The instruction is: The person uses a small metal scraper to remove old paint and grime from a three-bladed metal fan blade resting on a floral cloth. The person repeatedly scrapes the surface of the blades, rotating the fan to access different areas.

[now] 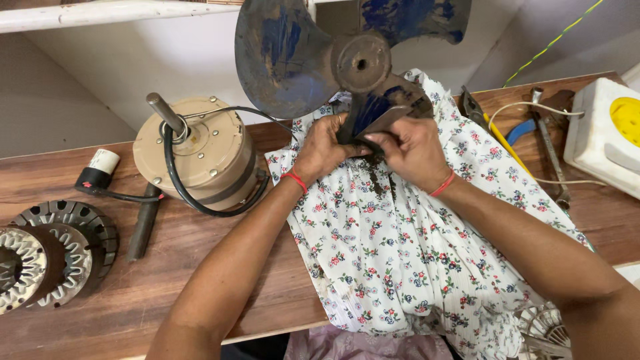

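A white floral cloth is lying spread over the near edge of the wooden bench, hanging off toward the person, and everything else is sitting around it. Both forearms are reaching across this cloth. At the cloth's far end the left hand is curling closed around the lower blade of a dirty blue fan blade, its fingers wrapping the blade's edge. Just right of it, the right hand is pinching the same lower blade between thumb and fingers, pressing it against the cloth. A dark smear of grime is showing on the cloth directly under the two hands. Each wrist is wearing a red thread band.

The fan blade is standing tilted up off the far end of the cloth, its round hub above the hands and its other blades spreading beyond the bench.

Left of the cloth, and touching its corner, a beige fan motor is sitting with its shaft pointing up and a black cable looping around it. Farther left, near the bench's edge, metal stator rings are lying stacked. Right of the cloth, pliers and other tools are resting near a white box with a yellow part.
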